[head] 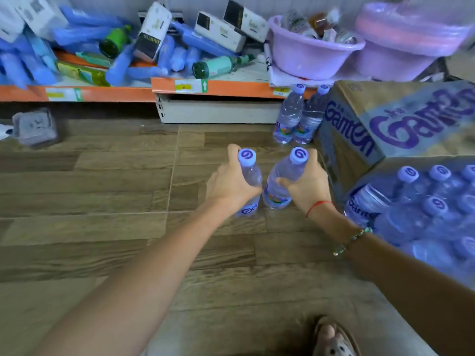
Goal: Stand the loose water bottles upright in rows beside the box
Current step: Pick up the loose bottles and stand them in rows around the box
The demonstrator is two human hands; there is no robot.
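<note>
While two bottles [295, 115] already stand by the box [359, 129], my left hand [228, 183] and right hand [308, 185] each grip another bottle, setting them on the floor [102, 176]; many wait in the pack [424, 209].

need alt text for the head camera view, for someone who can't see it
A person's left hand and right hand each grip a water bottle, the left bottle and right bottle, above a wood-look floor beside a cardboard box. Two more bottles stand upright farther back against the box, below a cluttered shelf.
</note>
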